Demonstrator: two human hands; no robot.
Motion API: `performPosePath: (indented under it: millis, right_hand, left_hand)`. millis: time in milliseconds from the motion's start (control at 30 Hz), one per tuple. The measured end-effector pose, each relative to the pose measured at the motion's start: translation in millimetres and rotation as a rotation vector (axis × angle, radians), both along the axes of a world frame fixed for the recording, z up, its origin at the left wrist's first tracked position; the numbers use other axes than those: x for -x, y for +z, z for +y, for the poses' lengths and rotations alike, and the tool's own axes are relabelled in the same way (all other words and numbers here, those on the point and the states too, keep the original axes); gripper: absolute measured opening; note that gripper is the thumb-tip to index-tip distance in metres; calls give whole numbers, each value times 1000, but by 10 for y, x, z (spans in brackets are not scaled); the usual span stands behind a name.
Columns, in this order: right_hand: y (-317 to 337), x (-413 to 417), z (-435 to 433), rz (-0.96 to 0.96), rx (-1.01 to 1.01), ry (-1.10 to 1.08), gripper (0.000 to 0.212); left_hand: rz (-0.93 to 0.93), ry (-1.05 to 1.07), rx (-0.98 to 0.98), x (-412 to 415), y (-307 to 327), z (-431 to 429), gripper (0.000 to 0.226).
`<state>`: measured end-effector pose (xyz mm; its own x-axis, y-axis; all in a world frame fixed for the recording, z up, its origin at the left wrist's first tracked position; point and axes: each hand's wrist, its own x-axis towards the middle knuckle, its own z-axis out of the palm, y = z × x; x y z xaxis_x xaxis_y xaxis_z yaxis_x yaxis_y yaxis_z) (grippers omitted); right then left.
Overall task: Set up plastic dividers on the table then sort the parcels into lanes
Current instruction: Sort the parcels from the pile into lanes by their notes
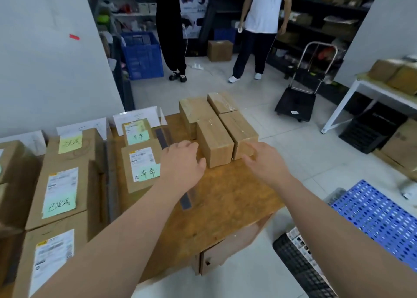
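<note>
Left hand (182, 160), right hand (265, 162) (fingers loose) — beside blocky cardboard parcels (214, 143).

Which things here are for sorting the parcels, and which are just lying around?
For the job: plain parcels, labelled parcels, dark divider strip, wooden table, left hand, right hand.
Just lying about: blue crate, hand trolley, box on the floor, white side table.

Parcel storeroom: stocked shelving (320, 15), labelled cartons (61, 191), hand trolley (300, 94), blue crate (142, 56).
</note>
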<state>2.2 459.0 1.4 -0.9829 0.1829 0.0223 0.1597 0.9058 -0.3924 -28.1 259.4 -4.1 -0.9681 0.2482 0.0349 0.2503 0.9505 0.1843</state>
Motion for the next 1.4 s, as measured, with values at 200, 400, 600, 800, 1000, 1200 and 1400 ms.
performPosePath:
  millis: [200, 400, 600, 800, 1000, 1200, 1400]
  right_hand:
    - [-153, 505, 255, -12, 45, -19, 36]
    - [-386, 926, 481, -82, 42, -47, 41]
    - [-631, 1282, 731, -134, 16, -16, 41]
    - [-849, 1643, 931, -146, -93, 146, 32]
    - [-1018, 1869, 1095, -175, -143, 256, 37]
    - [-1079, 1945, 1217, -129, -87, 241, 34]
    - [-1064, 1926, 1243, -113, -47, 244, 31]
  left_hand:
    - [-37, -32, 28, 552, -161, 311, 51]
    - [-109, -67, 53, 1015, -303, 610, 43]
    - [-260, -13, 45, 1377, -554, 926, 45]
    - [-367, 104, 91, 1623, -830, 1264, 67]
    - [-422, 263, 14, 1762, -1008, 1475, 88]
    - [-435, 387, -149, 1768, -1057, 1489, 94]
    - [-331, 468, -451, 1639, -934, 1216, 84]
